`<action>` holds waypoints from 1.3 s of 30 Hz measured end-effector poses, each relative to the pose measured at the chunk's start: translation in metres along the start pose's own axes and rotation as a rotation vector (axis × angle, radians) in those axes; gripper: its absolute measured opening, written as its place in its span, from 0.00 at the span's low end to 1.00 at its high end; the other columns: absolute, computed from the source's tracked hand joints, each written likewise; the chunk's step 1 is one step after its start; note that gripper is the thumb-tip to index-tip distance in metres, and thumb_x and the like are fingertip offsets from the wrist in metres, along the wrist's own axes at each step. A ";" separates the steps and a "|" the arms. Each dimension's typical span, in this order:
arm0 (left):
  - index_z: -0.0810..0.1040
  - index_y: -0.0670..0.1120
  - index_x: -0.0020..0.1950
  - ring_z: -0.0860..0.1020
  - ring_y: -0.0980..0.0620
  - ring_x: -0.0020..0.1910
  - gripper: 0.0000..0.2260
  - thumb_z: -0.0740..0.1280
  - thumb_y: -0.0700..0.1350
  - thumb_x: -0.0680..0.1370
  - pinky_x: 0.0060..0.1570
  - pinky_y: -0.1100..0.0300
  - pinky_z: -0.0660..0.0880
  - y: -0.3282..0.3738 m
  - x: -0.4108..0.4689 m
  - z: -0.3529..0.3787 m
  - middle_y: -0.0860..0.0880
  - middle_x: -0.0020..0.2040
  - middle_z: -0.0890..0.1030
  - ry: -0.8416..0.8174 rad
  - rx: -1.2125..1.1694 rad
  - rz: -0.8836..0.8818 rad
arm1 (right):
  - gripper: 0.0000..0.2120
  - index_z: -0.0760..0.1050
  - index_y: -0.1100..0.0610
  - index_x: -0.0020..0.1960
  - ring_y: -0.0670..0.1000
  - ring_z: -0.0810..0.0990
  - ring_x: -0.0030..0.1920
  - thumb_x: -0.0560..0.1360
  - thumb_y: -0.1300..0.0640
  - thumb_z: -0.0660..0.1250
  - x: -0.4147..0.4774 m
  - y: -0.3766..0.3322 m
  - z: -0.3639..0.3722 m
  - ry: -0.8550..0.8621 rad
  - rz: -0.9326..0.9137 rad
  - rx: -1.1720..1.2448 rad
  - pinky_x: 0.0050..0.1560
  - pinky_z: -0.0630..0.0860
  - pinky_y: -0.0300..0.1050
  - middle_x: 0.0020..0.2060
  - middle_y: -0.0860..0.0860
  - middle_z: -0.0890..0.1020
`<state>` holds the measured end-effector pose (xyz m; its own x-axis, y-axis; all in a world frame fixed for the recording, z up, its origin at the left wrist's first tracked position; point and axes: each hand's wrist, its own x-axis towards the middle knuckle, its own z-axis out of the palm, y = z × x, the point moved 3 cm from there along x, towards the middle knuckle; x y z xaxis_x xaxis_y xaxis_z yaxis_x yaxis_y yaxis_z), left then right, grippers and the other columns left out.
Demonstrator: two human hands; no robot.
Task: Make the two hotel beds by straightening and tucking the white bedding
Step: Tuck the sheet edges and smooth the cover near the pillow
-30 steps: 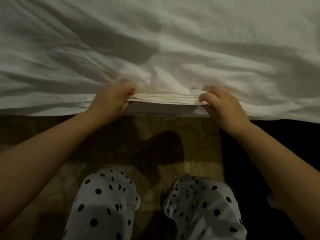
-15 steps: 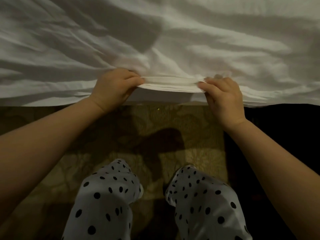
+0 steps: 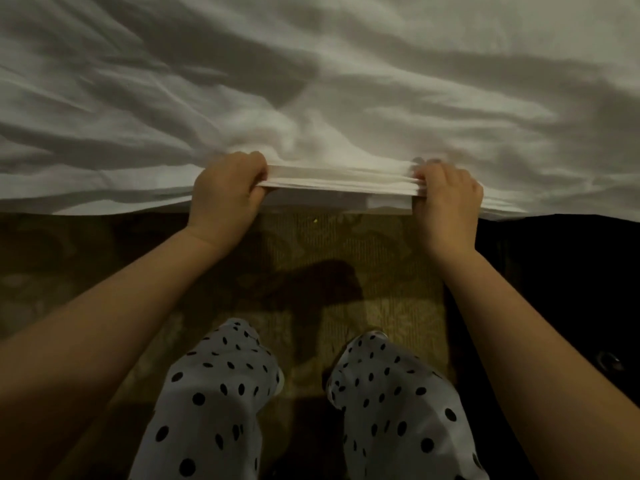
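Note:
Wrinkled white bedding covers the bed across the whole upper half of the head view. Its near edge is gathered into a layered fold stretched taut between my two hands. My left hand grips the fold's left end with fingers curled over the top and thumb below. My right hand grips the right end the same way. The mattress side under the fold is mostly hidden.
A patterned olive carpet lies below the bed edge. My legs in white trousers with black dots stand close to the bed. A dark area fills the floor at the right.
Both hands lifted the gathered edge toward the bed and spread slightly apart, pulling the fold tighter. The grip on the bedding stayed the same.

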<state>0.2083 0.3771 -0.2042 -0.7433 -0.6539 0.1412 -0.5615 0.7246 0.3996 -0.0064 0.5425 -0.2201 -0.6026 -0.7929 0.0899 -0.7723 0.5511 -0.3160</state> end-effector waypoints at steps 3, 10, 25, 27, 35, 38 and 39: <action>0.73 0.40 0.46 0.69 0.44 0.39 0.07 0.60 0.43 0.80 0.36 0.53 0.61 -0.001 0.000 0.001 0.43 0.39 0.73 0.002 0.115 -0.049 | 0.11 0.77 0.60 0.55 0.60 0.74 0.50 0.76 0.66 0.60 0.003 0.002 -0.007 0.002 -0.015 0.000 0.47 0.60 0.46 0.51 0.58 0.80; 0.71 0.39 0.52 0.72 0.38 0.38 0.12 0.53 0.46 0.83 0.35 0.53 0.57 0.004 0.020 -0.002 0.38 0.40 0.74 0.035 0.117 -0.174 | 0.13 0.74 0.61 0.58 0.62 0.75 0.48 0.81 0.59 0.53 0.018 -0.006 -0.025 -0.018 -0.020 -0.030 0.43 0.63 0.48 0.49 0.60 0.80; 0.77 0.42 0.62 0.75 0.38 0.54 0.26 0.48 0.57 0.81 0.47 0.50 0.69 0.057 -0.016 -0.073 0.37 0.57 0.79 -0.156 -0.008 -0.187 | 0.17 0.72 0.59 0.54 0.62 0.76 0.46 0.84 0.51 0.49 -0.016 -0.014 -0.116 -0.314 -0.135 -0.087 0.39 0.61 0.48 0.46 0.60 0.79; 0.78 0.41 0.61 0.75 0.39 0.54 0.21 0.52 0.53 0.83 0.46 0.51 0.67 0.077 -0.029 -0.086 0.38 0.56 0.79 -0.179 -0.038 -0.201 | 0.17 0.72 0.58 0.53 0.61 0.75 0.45 0.84 0.50 0.48 -0.027 -0.011 -0.141 -0.371 -0.123 -0.078 0.40 0.61 0.47 0.45 0.58 0.78; 0.72 0.43 0.42 0.74 0.39 0.45 0.14 0.58 0.51 0.82 0.44 0.51 0.67 0.128 -0.068 -0.146 0.40 0.42 0.76 -0.224 -0.019 -0.121 | 0.15 0.71 0.54 0.49 0.60 0.76 0.46 0.84 0.50 0.49 -0.071 -0.019 -0.222 -0.381 -0.143 -0.041 0.40 0.62 0.46 0.43 0.55 0.77; 0.73 0.42 0.42 0.74 0.40 0.44 0.13 0.59 0.48 0.82 0.43 0.52 0.66 0.131 -0.089 -0.172 0.41 0.40 0.75 -0.197 -0.032 -0.085 | 0.15 0.70 0.53 0.48 0.60 0.76 0.47 0.84 0.49 0.48 -0.093 -0.038 -0.236 -0.370 -0.148 -0.024 0.41 0.62 0.46 0.45 0.56 0.78; 0.73 0.42 0.42 0.74 0.40 0.44 0.13 0.59 0.48 0.82 0.43 0.53 0.65 0.130 -0.099 -0.181 0.42 0.40 0.75 -0.193 -0.029 -0.088 | 0.14 0.69 0.53 0.48 0.60 0.76 0.47 0.84 0.49 0.48 -0.103 -0.045 -0.239 -0.368 -0.155 -0.015 0.41 0.63 0.46 0.46 0.57 0.79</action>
<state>0.2743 0.4966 -0.0020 -0.7493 -0.6585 -0.0699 -0.6184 0.6581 0.4295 0.0424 0.6613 0.0109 -0.3681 -0.9058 -0.2098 -0.8531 0.4187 -0.3114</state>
